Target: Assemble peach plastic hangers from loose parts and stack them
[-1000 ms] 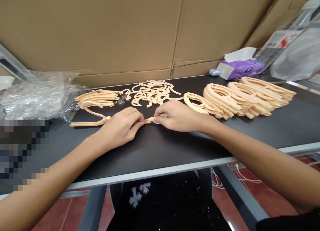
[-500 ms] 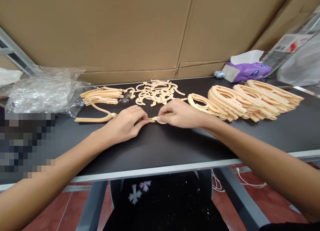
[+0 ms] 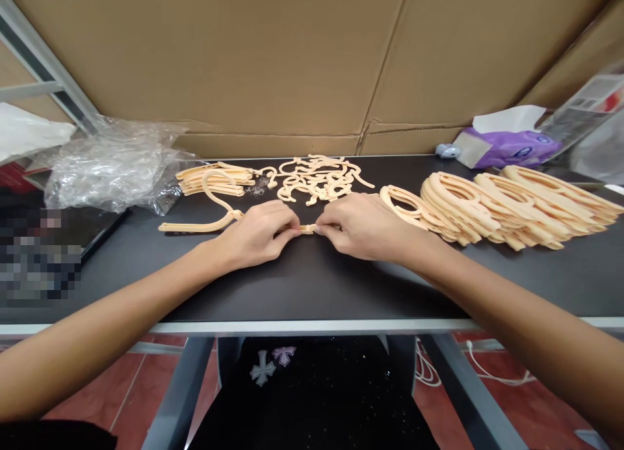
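My left hand (image 3: pixel 258 235) pinches a peach plastic hanger (image 3: pixel 205 224) that lies flat on the black table (image 3: pixel 312 284), its arm reaching out to the left. My right hand (image 3: pixel 363 225) is closed on a small peach hook piece at the hanger's right end, fingertips nearly touching those of the left hand. Behind the hands lies a loose heap of peach hook pieces (image 3: pixel 316 177). A stack of hanger arms (image 3: pixel 214 177) sits at the back left.
A long overlapping row of peach ring-shaped hangers (image 3: pixel 497 203) covers the right of the table. Crumpled clear plastic (image 3: pixel 112 167) lies at the left. A purple tissue pack (image 3: pixel 507 147) sits at the back right. Cardboard boxes (image 3: pixel 273 60) wall off the back.
Both hands stay joined at the hanger's end. The hook piece has slid further under my right fingers. The camera has drifted, shifting the scene to the right.
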The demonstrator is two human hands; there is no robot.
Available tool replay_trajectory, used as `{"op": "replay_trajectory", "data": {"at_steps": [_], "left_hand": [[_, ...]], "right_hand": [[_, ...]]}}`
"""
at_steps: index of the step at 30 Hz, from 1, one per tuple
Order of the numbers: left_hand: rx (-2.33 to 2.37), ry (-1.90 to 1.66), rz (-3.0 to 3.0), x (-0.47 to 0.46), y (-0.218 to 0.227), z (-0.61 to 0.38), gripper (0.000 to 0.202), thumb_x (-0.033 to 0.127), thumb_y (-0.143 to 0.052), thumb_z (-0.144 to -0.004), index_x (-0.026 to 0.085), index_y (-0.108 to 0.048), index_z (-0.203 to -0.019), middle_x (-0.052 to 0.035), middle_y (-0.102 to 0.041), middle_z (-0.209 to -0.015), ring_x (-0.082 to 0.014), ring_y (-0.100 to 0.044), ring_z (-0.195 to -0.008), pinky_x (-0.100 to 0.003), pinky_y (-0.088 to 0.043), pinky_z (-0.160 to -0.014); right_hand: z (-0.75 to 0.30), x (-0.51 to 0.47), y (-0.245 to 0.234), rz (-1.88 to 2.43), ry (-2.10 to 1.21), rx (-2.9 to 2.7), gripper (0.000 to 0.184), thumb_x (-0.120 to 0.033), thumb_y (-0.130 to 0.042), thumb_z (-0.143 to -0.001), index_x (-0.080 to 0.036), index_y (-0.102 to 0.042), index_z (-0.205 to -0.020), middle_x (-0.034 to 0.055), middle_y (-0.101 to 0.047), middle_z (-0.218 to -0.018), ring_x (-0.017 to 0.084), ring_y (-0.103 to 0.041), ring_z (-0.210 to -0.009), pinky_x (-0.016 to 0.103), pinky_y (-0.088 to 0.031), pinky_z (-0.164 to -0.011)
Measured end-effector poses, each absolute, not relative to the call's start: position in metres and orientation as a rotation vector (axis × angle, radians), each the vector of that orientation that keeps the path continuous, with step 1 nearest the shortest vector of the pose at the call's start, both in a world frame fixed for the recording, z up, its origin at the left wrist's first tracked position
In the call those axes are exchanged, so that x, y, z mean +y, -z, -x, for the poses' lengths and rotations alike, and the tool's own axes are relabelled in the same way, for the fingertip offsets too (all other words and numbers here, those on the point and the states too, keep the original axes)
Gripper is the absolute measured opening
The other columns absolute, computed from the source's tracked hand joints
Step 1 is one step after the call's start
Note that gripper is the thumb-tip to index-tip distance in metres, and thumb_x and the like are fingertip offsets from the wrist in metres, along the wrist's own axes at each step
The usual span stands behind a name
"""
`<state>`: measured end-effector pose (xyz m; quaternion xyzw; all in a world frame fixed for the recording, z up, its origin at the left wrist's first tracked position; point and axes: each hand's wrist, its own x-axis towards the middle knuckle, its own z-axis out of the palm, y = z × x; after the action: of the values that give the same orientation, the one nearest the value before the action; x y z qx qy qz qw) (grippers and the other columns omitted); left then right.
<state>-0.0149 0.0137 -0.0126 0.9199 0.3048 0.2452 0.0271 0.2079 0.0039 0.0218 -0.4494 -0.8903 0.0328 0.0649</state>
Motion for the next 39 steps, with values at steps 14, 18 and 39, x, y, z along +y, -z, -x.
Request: {"op": "replay_trajectory", "data": {"at_steps": [14, 18, 39], "left_hand": [[0.998, -0.809, -2.934, 0.013, 0.007, 0.018, 0.013, 0.025, -0.056, -0.098, 0.018, -0.066, -0.092, -0.0031, -0.07, -0.086, -0.0154, -0.065, -0.078, -0.026, -0.051, -0.074], [1.032, -0.8, -2.929, 0.015, 0.007, 0.019, 0.015, 0.026, -0.054, -0.1, 0.019, -0.067, -0.094, -0.0038, -0.071, -0.089, -0.0158, -0.066, -0.079, -0.027, -0.051, -0.076], [0.904, -0.788, -2.901, 0.01, 0.01, 0.016, 0.011, 0.019, -0.056, -0.099, 0.017, -0.066, -0.097, -0.0026, -0.07, -0.086, -0.0145, -0.065, -0.078, -0.025, -0.049, -0.072]], "right_hand": [[-0.211, -0.001, -0.022, 1.321, -0.003, -2.68, 0.031, -0.022, -0.047, -0.096, -0.016, -0.077, -0.087, 0.0116, -0.074, -0.094, 0.019, -0.058, -0.074, 0.034, -0.021, -0.059], [-0.219, 0.007, -0.015, 1.203, -0.144, -2.553, 0.029, -0.025, -0.05, -0.096, -0.016, -0.076, -0.088, 0.0103, -0.072, -0.094, 0.018, -0.057, -0.078, 0.032, -0.029, -0.064], [-0.243, 0.032, -0.012, 1.628, 0.488, -2.448, 0.039, 0.0, -0.043, -0.09, -0.012, -0.074, -0.11, 0.0158, -0.072, -0.114, 0.031, -0.055, -0.108, 0.041, -0.034, -0.085]]}}
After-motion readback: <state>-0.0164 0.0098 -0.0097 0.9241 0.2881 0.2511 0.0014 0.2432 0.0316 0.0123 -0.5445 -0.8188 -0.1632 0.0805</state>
